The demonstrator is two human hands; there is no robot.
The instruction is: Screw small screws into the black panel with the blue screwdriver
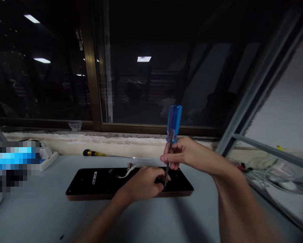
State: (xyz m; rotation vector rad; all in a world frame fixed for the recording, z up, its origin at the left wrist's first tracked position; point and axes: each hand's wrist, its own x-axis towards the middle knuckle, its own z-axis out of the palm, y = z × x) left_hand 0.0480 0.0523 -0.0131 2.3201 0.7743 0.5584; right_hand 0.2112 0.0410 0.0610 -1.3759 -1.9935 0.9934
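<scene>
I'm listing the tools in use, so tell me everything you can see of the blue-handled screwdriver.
The blue-handled screwdriver has a thick, translucent handle, apparently plastic, with a paler collar, and a slim, dark metallic shaft. It stands nearly upright, handle up, leaning slightly right in view. The right hand pinches it just below the handle. Its lower end meets the long black panel between fingers of the left hand; whether they touch it is unclear, and the tip's shape cannot be made out.
</scene>
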